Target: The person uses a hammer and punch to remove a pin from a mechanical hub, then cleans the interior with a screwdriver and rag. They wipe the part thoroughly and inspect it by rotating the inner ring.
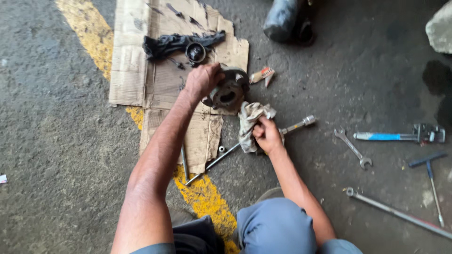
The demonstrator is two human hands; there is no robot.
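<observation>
At the near edge of the torn brown cardboard sheet (162, 84) on the floor, the left hand (202, 80) grips the greasy round metal hub part (228, 91) while the right hand (267, 135) clamps a dirty grey rag (249, 120) just beside it, the part looking still grimy.

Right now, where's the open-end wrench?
In the head view, the open-end wrench lies on the concrete floor at right, between the right hand holding the rag and the blue-handled pipe wrench.
</observation>
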